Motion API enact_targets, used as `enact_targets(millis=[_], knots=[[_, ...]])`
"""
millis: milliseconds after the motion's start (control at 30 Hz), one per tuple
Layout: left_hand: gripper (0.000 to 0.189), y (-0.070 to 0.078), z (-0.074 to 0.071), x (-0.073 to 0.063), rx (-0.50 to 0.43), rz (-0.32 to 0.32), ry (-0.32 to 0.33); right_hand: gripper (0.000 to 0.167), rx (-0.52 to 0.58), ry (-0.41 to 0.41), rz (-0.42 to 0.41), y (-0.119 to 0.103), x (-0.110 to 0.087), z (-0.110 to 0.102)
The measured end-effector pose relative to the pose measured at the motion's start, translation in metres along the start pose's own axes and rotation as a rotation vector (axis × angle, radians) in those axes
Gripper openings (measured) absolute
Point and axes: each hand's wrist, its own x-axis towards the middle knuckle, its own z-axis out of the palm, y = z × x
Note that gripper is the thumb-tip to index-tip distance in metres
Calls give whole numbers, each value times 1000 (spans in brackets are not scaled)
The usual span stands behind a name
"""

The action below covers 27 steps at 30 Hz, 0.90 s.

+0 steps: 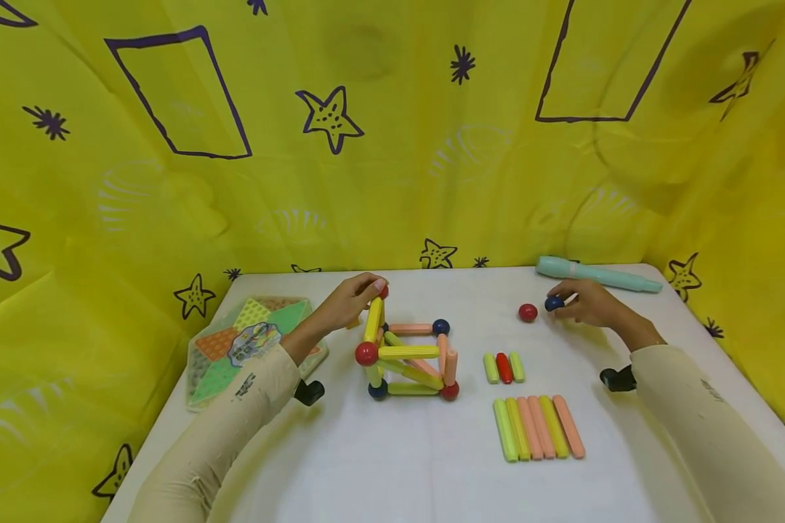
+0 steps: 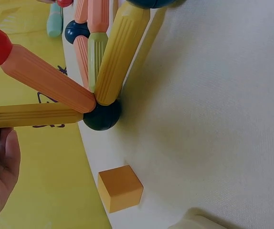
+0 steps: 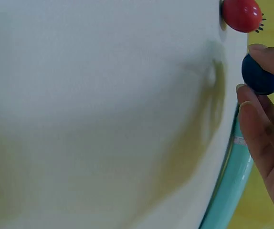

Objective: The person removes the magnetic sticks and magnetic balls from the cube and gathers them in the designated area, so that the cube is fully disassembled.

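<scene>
My left hand (image 1: 348, 303) pinches a red ball (image 1: 384, 291) at the far upper corner of a frame of sticks and balls. In the left wrist view its fingers touch the ball end of a yellow stick (image 2: 36, 115). The frame has pink, green and yellow sticks, with a red ball (image 1: 366, 354) at the near upper corner and blue balls (image 1: 441, 327) low down. Off to the right, my right hand (image 1: 589, 302) holds a blue ball (image 3: 260, 75) between thumb and fingers, raised off the table. Beside it lies a loose red ball (image 1: 528, 313).
Several long sticks (image 1: 538, 428) lie in a row at front right, behind them three short sticks (image 1: 504, 368). A teal tube (image 1: 598, 274) lies along the back edge. At left is a flat patterned box (image 1: 248, 349). An orange block (image 2: 120, 188) stands near the frame.
</scene>
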Motion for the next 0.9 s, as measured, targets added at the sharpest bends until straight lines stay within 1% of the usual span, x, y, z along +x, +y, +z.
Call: enact_targets(millis=[33,133,233,367,467,700,900], knots=[[41,-5,0,2,0,3,0,44,-6,-8,6,1,1,2],[41,-5,0,2,3,3,-3,45,-6,-39,34,5,2,6],[41,-5,0,3,10,7,-6,45,-4,-43,46,8,2,10],[40,-6,-1,2,10,17,-7,45,22,-20,19,9,3,14],[40,-7,-1,2,-2,22,-9,45,20,-9,2,10,4,16],[39,-8,-1,3,-4,31,-5,57,-38,-5,11,12,5,16],[40,-8,-1,3,-8,28,-9,67,-37,-19,66,14,0,17]])
